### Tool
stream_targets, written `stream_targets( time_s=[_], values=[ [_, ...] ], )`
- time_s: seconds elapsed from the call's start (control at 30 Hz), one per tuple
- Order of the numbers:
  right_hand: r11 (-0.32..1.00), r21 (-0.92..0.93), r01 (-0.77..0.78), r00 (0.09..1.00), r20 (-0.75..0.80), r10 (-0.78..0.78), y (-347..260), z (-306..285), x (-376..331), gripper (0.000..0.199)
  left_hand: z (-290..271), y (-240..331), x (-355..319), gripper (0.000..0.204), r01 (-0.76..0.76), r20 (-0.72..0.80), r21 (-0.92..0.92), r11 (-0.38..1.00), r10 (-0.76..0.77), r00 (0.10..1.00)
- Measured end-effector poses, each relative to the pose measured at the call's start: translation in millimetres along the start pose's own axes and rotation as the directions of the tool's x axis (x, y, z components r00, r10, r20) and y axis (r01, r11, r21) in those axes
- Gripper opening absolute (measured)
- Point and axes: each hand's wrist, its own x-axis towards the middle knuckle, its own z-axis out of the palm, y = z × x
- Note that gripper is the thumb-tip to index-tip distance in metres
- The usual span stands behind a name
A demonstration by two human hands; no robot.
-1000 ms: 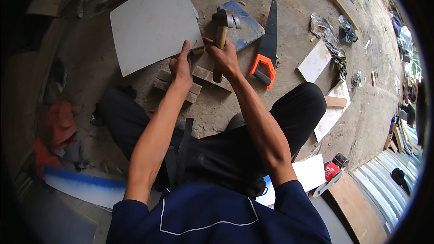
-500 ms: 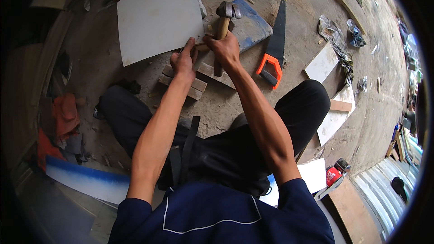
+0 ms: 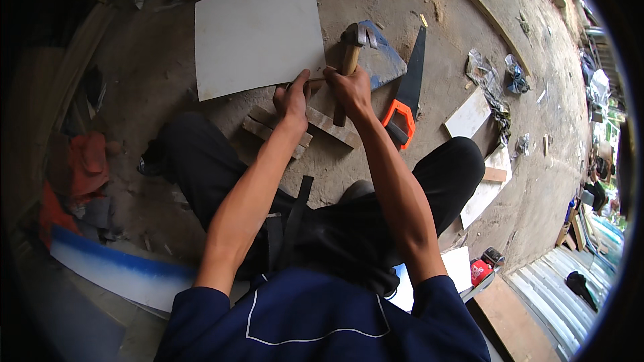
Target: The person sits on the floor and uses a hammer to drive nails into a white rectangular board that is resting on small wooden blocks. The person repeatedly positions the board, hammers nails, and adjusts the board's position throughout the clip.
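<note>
Wooden-handled hammer (image 3: 351, 59), head (image 3: 353, 35) up, axis leaning right

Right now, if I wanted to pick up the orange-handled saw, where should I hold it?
Probably by the looped handle, reaching in from the near side. The saw lies on the floor with its handle nearest and its blade pointing away, so your fingers should stay clear of the blade.

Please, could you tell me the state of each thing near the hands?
Hammer: held in right hand, by its handle.
White panel: pale face up, left hand at near edge.
Handsaw: lying on floor, unheld.
Wooden blocks: lying on floor, unheld.
Blue slab: partly hidden by hammer.
</note>
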Motion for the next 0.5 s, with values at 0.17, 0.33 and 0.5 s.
stream_targets(
  time_s=[0.17, 0.33, 0.5],
  values=[
    [0.998, 0.057, -0.015, 1.000, 0.010, 0.014, -6, 2, -5, 0.024, -27, 23, 17, 0.048, 0.072, -0.004, -0.091, 0.993, -0.072, 0.997],
    [0.993, 0.110, -0.043, 0.999, 0.015, 0.042, 4, 2, -2, 0.021, -28, 46, 6, 0.048, 0.317, -0.005, 0.066, 0.946, -0.318, 0.948],
    [0.993, 0.104, -0.048, 0.999, 0.009, 0.048, 10, 2, 1, 0.026, -20, 58, -16, 0.049, -0.533, 0.512, 0.790, 0.304, 0.152, 0.846]
  ],
)
